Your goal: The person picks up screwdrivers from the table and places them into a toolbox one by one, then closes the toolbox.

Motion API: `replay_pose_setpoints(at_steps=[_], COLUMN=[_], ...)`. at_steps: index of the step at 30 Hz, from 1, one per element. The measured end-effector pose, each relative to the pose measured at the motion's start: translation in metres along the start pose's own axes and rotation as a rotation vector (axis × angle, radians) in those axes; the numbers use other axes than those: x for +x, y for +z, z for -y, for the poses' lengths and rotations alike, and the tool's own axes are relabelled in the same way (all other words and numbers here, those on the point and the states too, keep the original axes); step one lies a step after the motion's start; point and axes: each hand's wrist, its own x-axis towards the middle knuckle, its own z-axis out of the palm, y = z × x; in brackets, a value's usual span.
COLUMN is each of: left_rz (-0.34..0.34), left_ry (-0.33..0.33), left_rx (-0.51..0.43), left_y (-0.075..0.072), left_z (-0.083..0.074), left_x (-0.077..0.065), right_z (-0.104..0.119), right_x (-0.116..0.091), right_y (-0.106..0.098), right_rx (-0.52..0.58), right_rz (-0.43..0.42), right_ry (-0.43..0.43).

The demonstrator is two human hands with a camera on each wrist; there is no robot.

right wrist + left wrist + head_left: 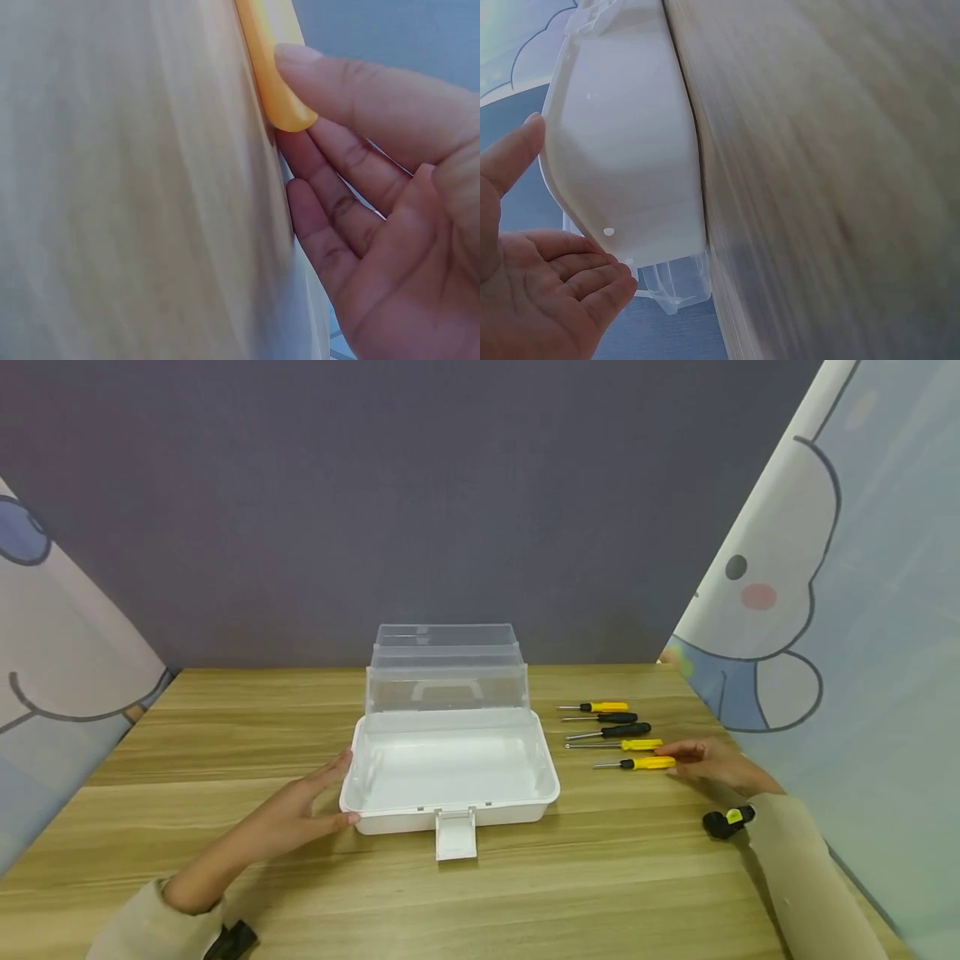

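Note:
A white plastic toolbox [450, 814] stands on the table, its clear lid [448, 681] raised at the back and its front latch [456, 837] hanging down. My left hand [296, 818] touches the box's left end with fingers fairly straight, thumb near the front corner. In the left wrist view, the thumb and fingertips meet the box rim [551, 176]. On the right, my right hand [712, 764] has its thumb on the handle end of the nearest yellow-handled screwdriver [651, 762]. That handle [281, 82] sits between thumb and fingers; the index fingertip is hidden behind it.
Beyond that screwdriver lie another long yellow-handled screwdriver [637, 745], two black-handled screwdrivers [628, 730] and a short yellow-handled one [607, 707], roughly in a row. A dark wall [450, 510] rises behind the wooden table [555, 893]; cartoon-printed sheets [870, 693] hang at both sides.

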Motion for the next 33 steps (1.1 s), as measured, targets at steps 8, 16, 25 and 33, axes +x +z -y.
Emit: replay_pose_setpoints(at_steps=[8,16,25,33], left_rz=[0.004,0.007,0.004,0.012], left_ry=[0.002,-0.004,0.000,0.001], left_rx=[-0.010,-0.003,0.008,0.005], left_y=[0.000,0.001,-0.001,-0.001], left_z=[0.001,0.002,0.001,0.003], left_x=[0.001,0.001,0.000,0.001], right_z=[0.002,0.007,0.008,0.013], right_x=[0.003,0.004,0.009,0.010], right_y=[-0.003,0.000,0.001,0.002], right_rx=[-0.045,-0.053,-0.058,-0.078], right_rz=[0.003,0.014,0.023,0.030], right_ry=[0.036,0.090,0.105,0.101])
